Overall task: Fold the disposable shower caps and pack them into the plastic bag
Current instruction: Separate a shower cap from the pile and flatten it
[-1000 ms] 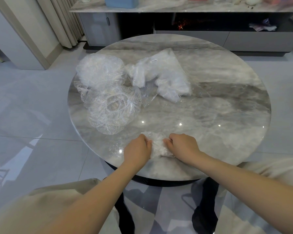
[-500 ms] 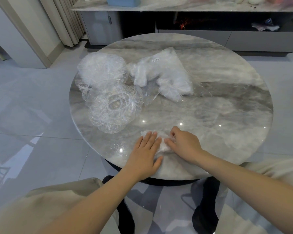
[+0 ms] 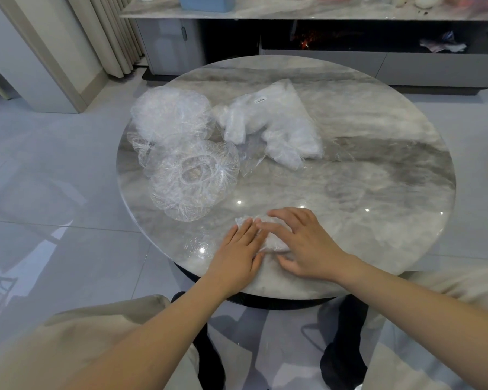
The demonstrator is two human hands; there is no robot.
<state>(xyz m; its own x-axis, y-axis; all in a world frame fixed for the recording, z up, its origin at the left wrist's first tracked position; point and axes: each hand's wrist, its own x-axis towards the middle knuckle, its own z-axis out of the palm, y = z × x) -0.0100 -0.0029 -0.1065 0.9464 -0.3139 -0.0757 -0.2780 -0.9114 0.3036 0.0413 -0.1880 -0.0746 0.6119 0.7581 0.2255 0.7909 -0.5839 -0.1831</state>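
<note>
Both palms down near the table's front edge: left hand and right hand flat, fingers straight, pressing the folded cap.

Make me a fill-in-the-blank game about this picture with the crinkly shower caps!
1. Both hands, the left hand and the right hand, press flat on a folded ____.
2. The marble table has a ____ shape.
3. The plastic bag lies to the ____ of the unfolded shower caps.
4. The box on the far shelf is ____ in colour.

Missing words: shower cap; round; right; blue
</note>
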